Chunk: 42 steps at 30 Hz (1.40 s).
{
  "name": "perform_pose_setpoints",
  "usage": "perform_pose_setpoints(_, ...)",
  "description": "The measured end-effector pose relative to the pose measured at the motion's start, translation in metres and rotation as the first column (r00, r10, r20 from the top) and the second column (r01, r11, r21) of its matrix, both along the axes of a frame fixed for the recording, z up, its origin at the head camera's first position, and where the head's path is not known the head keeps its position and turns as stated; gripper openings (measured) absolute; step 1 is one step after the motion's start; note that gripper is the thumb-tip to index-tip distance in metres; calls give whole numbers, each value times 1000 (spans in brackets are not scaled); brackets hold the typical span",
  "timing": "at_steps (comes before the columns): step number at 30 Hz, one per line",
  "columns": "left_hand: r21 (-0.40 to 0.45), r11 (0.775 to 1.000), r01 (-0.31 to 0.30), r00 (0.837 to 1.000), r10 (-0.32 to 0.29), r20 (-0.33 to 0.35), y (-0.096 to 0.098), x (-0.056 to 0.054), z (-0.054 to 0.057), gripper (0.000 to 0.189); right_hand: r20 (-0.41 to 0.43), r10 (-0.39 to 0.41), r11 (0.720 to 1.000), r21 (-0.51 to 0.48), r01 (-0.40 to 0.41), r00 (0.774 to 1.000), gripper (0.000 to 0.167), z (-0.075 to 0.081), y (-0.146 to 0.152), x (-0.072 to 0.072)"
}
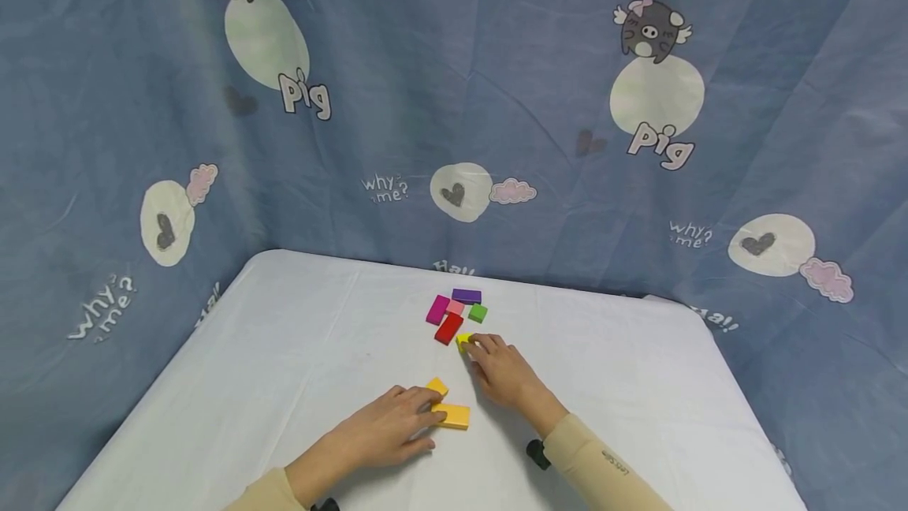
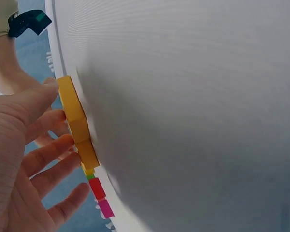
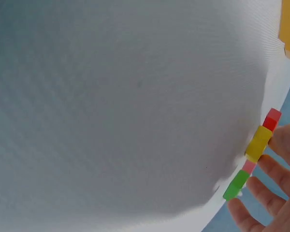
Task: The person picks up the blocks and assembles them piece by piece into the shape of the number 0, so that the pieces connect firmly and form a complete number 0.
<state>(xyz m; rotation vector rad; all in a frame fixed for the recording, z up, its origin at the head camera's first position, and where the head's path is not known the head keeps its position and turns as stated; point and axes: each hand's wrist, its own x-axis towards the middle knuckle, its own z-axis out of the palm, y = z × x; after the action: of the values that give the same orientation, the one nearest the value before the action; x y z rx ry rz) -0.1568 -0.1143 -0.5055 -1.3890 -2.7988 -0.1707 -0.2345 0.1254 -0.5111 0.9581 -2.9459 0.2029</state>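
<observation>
My left hand (image 1: 397, 424) reaches in from the lower left, its fingertips resting on two orange blocks. One is a longer rectangular block (image 1: 455, 417); the other, a smaller orange block (image 1: 438, 386), lies just beyond it. In the left wrist view the thumb is at the near end of the orange pieces (image 2: 78, 123), fingers spread beside them. Farther out, my right hand (image 1: 507, 373) pinches a small yellow block (image 1: 463, 340) at the table surface. The right wrist view has thumb and index finger at the yellow block (image 3: 258, 144), partly covering it.
Just past the yellow block lie a red block (image 1: 449, 329), a magenta block (image 1: 437, 310), a pink block (image 1: 455, 307), a green block (image 1: 478, 313) and a purple block (image 1: 467, 296). They sit on a white-covered table (image 1: 284, 353), with a blue printed curtain (image 1: 397, 132) behind.
</observation>
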Motion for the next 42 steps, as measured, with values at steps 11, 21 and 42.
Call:
perform_pose_setpoints(11,28,1000,7,1000,-6,-7,-3,-1,-4,40,50,11,998,-63,-8,999,51,-3,1,0)
perform_pose_setpoints(21,16,1000,2,1000,-2,-5,-2,-2,-3,40,-9,-7,993,-116,6,1000,29,0,2,-4)
perform_pose_setpoints(42,5,1000,0,1000,0,2,-1,-1,-1,40,50,40,992,-122,-34,998,41,-1,4,-2)
